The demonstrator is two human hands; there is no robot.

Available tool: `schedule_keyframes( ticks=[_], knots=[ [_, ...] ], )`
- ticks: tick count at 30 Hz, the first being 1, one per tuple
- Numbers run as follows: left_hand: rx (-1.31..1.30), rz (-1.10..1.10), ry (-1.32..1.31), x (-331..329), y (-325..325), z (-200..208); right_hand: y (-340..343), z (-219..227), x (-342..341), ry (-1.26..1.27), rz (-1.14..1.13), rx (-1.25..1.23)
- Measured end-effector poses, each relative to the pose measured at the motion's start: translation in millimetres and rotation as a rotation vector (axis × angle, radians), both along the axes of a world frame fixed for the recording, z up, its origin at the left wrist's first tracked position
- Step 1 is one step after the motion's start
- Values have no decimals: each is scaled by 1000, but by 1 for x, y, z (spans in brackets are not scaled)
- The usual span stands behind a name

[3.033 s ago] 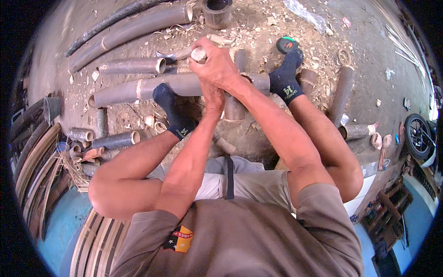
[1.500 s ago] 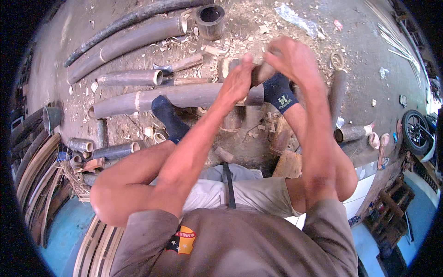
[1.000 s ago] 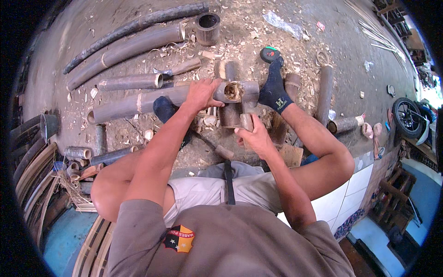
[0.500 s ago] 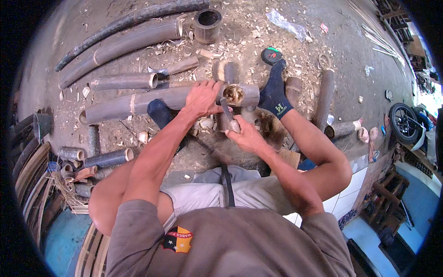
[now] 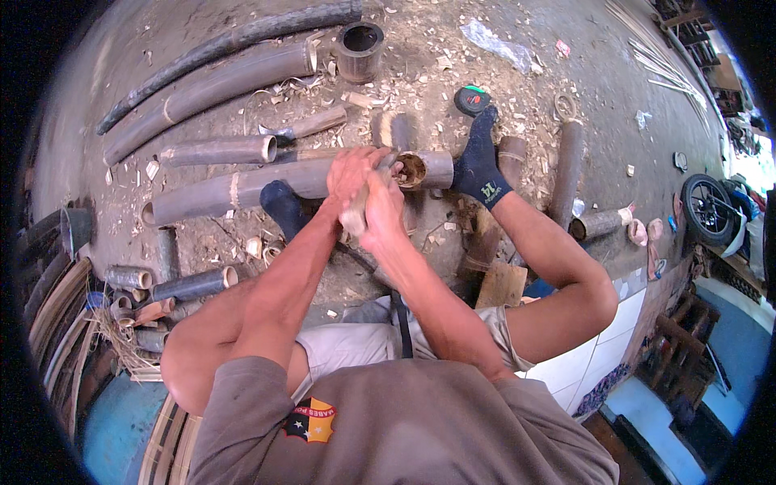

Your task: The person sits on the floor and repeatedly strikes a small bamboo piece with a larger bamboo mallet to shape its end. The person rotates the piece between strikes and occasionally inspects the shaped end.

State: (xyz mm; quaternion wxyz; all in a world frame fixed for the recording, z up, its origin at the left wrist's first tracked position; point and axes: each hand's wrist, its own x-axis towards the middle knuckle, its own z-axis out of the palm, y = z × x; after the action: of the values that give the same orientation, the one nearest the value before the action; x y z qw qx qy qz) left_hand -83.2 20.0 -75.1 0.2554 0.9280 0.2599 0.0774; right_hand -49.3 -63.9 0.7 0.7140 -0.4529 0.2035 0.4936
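Observation:
A long bamboo tube lies crosswise in front of me, with a wide hole cut in its upper side near the right end. My left hand is closed over the tube just left of that hole. In my right hand is a knife, gripped by its pale wooden handle. Its blade lies close to the left rim of the hole and is partly hidden by my fingers. Both hands are close together and overlap in the view.
My socked left foot and right foot press near the tube. Pale shavings litter the floor. Around lie a hatchet-like tool, a short upright bamboo cup, a tape measure and several bamboo lengths.
My right hand has swung left and up with the knife, from below the hole to beside my left hand. My left hand stays on the tube.

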Motion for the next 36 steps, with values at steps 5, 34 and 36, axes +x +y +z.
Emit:
schedule_keyframes(
  ticks=[5,34,36],
  knots=[
    [-627,98,-416,1,-10,-57,46,-24,10,209,-358,276],
    [-83,232,213,41,-5,39,-105,-1,137,-814,1181,-469],
    [-88,240,218,43,-5,38,-97,0,159,-862,1305,-452]
  ],
)
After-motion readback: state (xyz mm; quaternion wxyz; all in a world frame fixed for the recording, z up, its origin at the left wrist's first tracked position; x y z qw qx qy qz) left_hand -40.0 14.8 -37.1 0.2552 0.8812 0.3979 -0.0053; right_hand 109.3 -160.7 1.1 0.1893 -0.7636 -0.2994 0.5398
